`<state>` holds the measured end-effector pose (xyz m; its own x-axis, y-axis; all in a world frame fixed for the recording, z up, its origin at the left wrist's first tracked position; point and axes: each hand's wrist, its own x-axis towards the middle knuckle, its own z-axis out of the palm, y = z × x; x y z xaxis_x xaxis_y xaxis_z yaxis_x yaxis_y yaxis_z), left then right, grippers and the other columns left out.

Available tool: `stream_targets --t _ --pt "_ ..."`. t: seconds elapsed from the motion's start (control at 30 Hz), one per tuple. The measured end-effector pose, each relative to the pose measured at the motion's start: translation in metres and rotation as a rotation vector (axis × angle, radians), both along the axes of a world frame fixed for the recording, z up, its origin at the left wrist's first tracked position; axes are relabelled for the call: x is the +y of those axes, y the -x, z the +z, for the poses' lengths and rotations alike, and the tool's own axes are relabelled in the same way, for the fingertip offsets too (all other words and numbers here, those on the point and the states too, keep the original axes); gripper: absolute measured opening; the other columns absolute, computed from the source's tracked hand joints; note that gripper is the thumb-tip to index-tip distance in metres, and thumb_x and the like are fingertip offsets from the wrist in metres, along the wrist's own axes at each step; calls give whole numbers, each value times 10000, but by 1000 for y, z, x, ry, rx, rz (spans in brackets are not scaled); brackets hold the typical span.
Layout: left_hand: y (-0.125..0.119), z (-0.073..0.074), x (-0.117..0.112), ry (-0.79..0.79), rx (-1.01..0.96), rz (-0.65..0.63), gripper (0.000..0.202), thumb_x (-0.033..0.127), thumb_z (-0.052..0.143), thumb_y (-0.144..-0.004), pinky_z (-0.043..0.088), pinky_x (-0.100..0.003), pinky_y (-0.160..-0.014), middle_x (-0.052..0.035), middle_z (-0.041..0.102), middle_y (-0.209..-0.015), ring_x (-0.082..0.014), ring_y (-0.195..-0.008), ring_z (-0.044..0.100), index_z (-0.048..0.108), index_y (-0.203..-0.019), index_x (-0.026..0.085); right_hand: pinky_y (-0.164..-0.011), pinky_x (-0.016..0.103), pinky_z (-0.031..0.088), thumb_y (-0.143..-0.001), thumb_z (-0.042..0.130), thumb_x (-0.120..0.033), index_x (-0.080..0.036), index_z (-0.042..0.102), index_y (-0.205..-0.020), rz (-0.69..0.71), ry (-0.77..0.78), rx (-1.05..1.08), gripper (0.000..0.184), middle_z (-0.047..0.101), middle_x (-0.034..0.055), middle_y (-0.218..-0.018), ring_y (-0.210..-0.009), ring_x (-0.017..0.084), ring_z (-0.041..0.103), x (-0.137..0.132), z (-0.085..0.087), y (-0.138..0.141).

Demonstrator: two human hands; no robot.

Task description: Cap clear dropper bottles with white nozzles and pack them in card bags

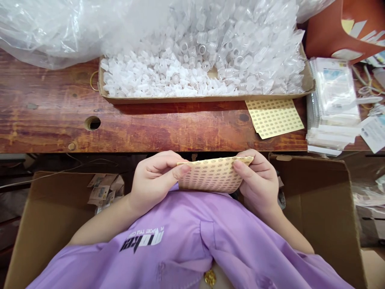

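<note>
Between my two hands, a yellowish sticker sheet [212,175] with rows of small oval labels is held just in front of the table's near edge, close to my body. My left hand [159,174] pinches its left end, thumb on the face towards me. My right hand [258,174] grips the right end the same way. The sheet bows a little, and its upper edge lies roughly level. Whether it is one sheet or a stack I cannot tell. More yellow sticker sheets [276,119] lie on the table beyond my right hand, partly under a cardboard tray.
The shallow cardboard tray [180,98] holds many small white and clear plastic pieces. Clear plastic bags [60,36] lie behind it at left. Packaged cards [337,92] are stacked at right by a reddish-brown container [327,30]. Cardboard boxes [319,216] flank me below the wooden table [51,116].
</note>
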<state>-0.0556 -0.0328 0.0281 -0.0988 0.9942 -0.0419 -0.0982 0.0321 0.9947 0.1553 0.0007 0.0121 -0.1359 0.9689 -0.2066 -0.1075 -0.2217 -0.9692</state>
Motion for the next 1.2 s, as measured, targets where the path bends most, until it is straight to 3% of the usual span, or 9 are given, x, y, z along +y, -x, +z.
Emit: stream_targets --t 0.17,0.3,0.43,0.53,0.63,0.73,0.83,0.93,1.2 --pt "0 -2 0 -8 -6 10 167 301 723 -805 478 -251 -578 -23 663 -693 -135 -635 597 722 -663 213 -521 213 463 -766 746 -362 -220 636 -751 6 -3 -28 180 613 -13 -663 -566 98 531 -1 -1 0" --pt "1 -4 -1 -61 7 21 130 261 710 -817 482 -243 -586 -16 672 -713 -128 -643 603 722 -694 218 -516 212 465 -770 744 -364 -225 641 -750 1 -60 -28 175 614 -11 -662 -567 101 541 -2 -2 1" --pt "1 -5 -1 -145 107 23 107 191 671 -843 504 -222 -662 -3 693 -765 -115 -702 623 712 -750 224 -542 200 469 -799 722 -334 -247 649 -786 4 -111 2 114 619 -19 -689 -597 96 545 -4 -4 3" --pt "-2 -5 0 -155 127 16 107 231 634 -875 526 -231 -736 -28 705 -827 -126 -767 645 692 -788 206 -561 182 460 -828 698 -297 -268 650 -820 10 -129 47 56 609 -31 -701 -613 85 529 -6 -6 4" --pt "-6 -3 1 -72 -49 -28 163 340 678 -840 559 -260 -771 -70 725 -958 -167 -865 681 691 -916 196 -578 181 458 -843 681 -277 -278 647 -829 33 -138 68 37 602 -33 -715 -629 83 525 -7 -7 7" --pt "-8 0 3 93 -210 -91 346 277 794 -725 581 -254 -764 -81 730 -1070 -191 -922 704 691 -1047 201 -574 192 455 -843 680 -287 -272 644 -819 58 -128 60 46 587 -26 -716 -626 90 519 -8 -7 9" --pt "-10 2 5 218 -270 -109 232 167 802 -708 581 -198 -743 -50 760 -970 -154 -854 721 752 -931 205 -575 202 453 -841 681 -304 -268 639 -813 62 -127 59 62 581 -23 -713 -625 94 516 -9 -7 10" --pt "-11 3 7 291 -351 -87 120 156 804 -707 567 -134 -672 -9 768 -825 -99 -711 715 780 -795 234 -562 212 450 -839 681 -322 -260 630 -806 57 -139 45 87 578 -21 -699 -609 98 510 -8 -7 10" --pt "-11 5 9 392 -347 -74 114 148 792 -715 538 -59 -619 40 755 -734 -47 -619 689 781 -722 262 -580 176 456 -856 663 -297 -256 637 -839 102 -144 14 51 592 -24 -733 -632 79 520 -5 -9 6"
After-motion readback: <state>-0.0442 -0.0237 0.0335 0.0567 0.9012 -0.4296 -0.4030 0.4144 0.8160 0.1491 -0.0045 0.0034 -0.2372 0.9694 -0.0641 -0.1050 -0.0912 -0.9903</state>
